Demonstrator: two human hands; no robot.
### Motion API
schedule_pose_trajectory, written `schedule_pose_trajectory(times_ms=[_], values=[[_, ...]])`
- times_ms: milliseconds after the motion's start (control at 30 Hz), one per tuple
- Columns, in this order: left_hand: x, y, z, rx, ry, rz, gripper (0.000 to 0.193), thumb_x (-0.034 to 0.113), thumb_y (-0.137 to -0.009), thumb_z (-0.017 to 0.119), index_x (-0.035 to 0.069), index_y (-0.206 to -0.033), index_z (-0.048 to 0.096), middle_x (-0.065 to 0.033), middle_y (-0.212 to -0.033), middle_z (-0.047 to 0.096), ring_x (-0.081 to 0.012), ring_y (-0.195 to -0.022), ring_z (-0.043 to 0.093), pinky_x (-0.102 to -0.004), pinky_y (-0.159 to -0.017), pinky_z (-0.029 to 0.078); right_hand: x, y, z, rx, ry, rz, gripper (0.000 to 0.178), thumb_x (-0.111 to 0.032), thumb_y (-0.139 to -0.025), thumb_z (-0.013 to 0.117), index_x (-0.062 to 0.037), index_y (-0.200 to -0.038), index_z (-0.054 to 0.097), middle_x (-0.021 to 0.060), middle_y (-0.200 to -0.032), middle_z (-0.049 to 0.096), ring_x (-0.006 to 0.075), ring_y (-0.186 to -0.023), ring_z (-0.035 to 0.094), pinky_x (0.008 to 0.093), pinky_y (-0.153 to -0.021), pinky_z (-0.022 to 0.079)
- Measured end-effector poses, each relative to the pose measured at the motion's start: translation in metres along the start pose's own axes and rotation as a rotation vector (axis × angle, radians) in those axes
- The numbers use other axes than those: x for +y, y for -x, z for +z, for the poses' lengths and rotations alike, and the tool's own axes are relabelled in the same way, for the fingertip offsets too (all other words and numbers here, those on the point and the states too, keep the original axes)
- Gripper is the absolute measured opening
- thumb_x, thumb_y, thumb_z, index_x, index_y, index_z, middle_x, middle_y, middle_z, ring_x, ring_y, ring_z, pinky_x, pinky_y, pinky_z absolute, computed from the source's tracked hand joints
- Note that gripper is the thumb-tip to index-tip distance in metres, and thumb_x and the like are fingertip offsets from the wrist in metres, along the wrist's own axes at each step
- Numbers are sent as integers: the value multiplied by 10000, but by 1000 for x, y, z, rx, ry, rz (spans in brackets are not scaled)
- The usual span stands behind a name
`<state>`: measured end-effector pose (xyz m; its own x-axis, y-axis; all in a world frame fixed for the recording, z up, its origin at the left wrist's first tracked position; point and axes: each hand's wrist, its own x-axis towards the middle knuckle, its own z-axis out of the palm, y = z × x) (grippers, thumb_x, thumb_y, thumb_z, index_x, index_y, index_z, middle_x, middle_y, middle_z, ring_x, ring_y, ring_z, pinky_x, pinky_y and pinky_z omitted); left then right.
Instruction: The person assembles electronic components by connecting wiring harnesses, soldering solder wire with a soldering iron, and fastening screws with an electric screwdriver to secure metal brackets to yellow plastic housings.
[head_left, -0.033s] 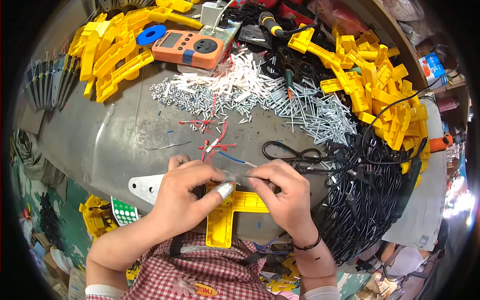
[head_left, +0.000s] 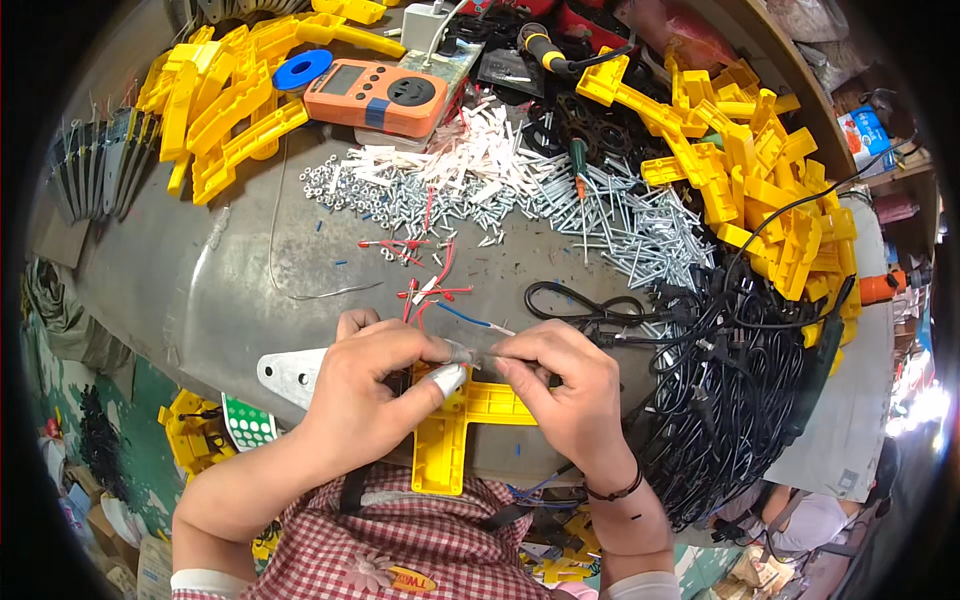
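My left hand [head_left: 385,375] and my right hand [head_left: 570,390] meet above a yellow plastic housing [head_left: 438,450] at the table's near edge. Both are closed in pinches, fingertips almost touching. Whatever is between them is too small and too covered to name. White wrapping covers the tips of my left thumb and index finger. The housing is T-shaped, its hollow side up, its upper part hidden under my hands. Beside my left hand lies a flat metal plate with holes [head_left: 290,376]. Just beyond my fingers are a blue wire [head_left: 463,315] and several red-wired small parts [head_left: 412,292].
Screws [head_left: 640,225], nuts [head_left: 350,195] and white sleeves [head_left: 470,150] are heaped farther back, behind them an orange multimeter [head_left: 375,98]. Yellow housings pile up at back left [head_left: 225,110] and right [head_left: 760,160]. Black cords [head_left: 720,400] bunch at the right. A screwdriver [head_left: 579,165] lies among the screws.
My fingertips have shifted slightly at the pinch, the right ones a little to the left. The grey band between them shows less. All else stays in place.
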<state>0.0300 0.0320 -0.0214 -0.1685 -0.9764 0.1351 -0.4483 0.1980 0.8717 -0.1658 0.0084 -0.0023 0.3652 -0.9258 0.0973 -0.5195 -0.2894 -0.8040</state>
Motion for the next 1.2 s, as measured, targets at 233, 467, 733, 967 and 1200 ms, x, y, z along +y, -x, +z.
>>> schedule_pose_trajectory(times_ms=[233, 467, 733, 967, 1200], values=[[-2, 2, 4, 73, 54, -37, 190, 92, -688, 681, 48, -866, 633, -44, -778, 620, -184, -716, 467, -303, -708, 367, -1, 1, -2, -40, 47, -31, 92, -70, -770, 645, -49, -859, 634, 71, -793, 601, 195, -636, 602, 288, -568, 472], [6, 1, -4, -12, -156, 93, 281, 59, -659, 682, 57, -927, 597, -36, -818, 642, -208, -730, 468, -331, -770, 336, -25, -4, 0, -125, 34, 110, 133, -84, -767, 657, -42, -889, 623, 76, -797, 602, 192, -621, 593, 283, -568, 472], [3, 2, 1, 37, -101, 88, 342, 55, -657, 688, 74, -975, 563, -32, -798, 645, -214, -716, 490, -339, -790, 312, -14, -6, 1, -111, -129, 116, 117, -57, -786, 647, -13, -889, 615, 70, -782, 597, 142, -630, 593, 251, -566, 466], [6, 1, 0, 21, -130, 101, 238, 63, -658, 698, 97, -871, 597, -18, -726, 583, -196, -677, 496, -341, -749, 317, -16, -6, 2, -95, -134, 114, 129, -71, -780, 662, -12, -887, 620, 63, -750, 594, 118, -607, 574, 245, -557, 456], [6, 3, 6, 138, -222, 247, 385, 27, -611, 703, 99, -958, 554, -26, -829, 603, -201, -800, 576, -392, -758, 331, -5, -9, 2, -146, -200, 69, 106, -99, -803, 650, -10, -853, 624, 26, -666, 527, 64, -527, 429, 220, -487, 360]])
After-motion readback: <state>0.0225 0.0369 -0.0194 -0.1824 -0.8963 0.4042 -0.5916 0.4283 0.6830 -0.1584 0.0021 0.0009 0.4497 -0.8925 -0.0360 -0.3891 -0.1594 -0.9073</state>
